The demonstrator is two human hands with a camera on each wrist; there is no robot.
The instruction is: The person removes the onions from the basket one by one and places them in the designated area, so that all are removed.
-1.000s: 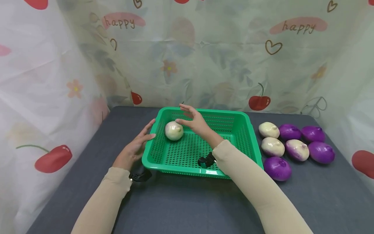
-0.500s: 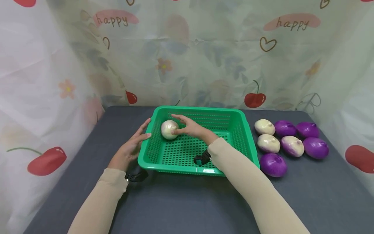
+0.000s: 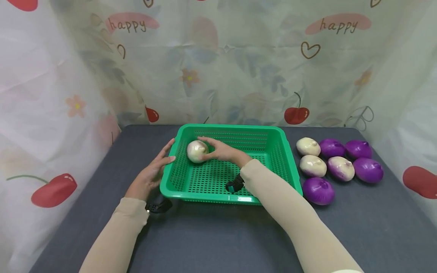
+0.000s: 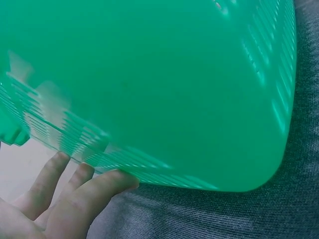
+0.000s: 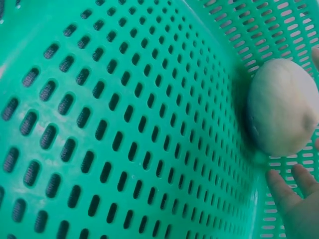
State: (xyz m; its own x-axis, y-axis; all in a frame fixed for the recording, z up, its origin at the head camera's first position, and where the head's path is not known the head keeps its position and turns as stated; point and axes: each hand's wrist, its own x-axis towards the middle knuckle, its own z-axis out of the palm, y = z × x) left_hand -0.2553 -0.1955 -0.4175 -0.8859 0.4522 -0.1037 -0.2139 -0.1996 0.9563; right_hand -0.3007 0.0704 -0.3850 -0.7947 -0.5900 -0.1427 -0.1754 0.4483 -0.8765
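A white onion (image 3: 196,151) sits inside a green plastic basket (image 3: 218,198), near its left wall. My right hand (image 3: 220,151) reaches into the basket and holds the onion, thumb on the near side and fingers over the far side. The right wrist view shows the pale onion (image 5: 280,107) by the slotted wall, with two fingers (image 5: 283,189) apart from it below. Outside, my left hand (image 3: 150,176) rests against the basket's left rim with its fingers spread. In the left wrist view, fingertips (image 4: 122,180) touch the lower edge of the basket wall.
To the right of the basket, several purple onions (image 3: 319,191) and white ones (image 3: 313,165) lie grouped on the dark grey tablecloth (image 3: 205,242). One among them is white and purple (image 3: 341,168). A printed curtain (image 3: 239,76) hangs behind and at both sides.
My right hand has lowered from above the white onion and closed its thumb and fingers about it. The left hand stays at the basket rim. The head view has shifted slightly.
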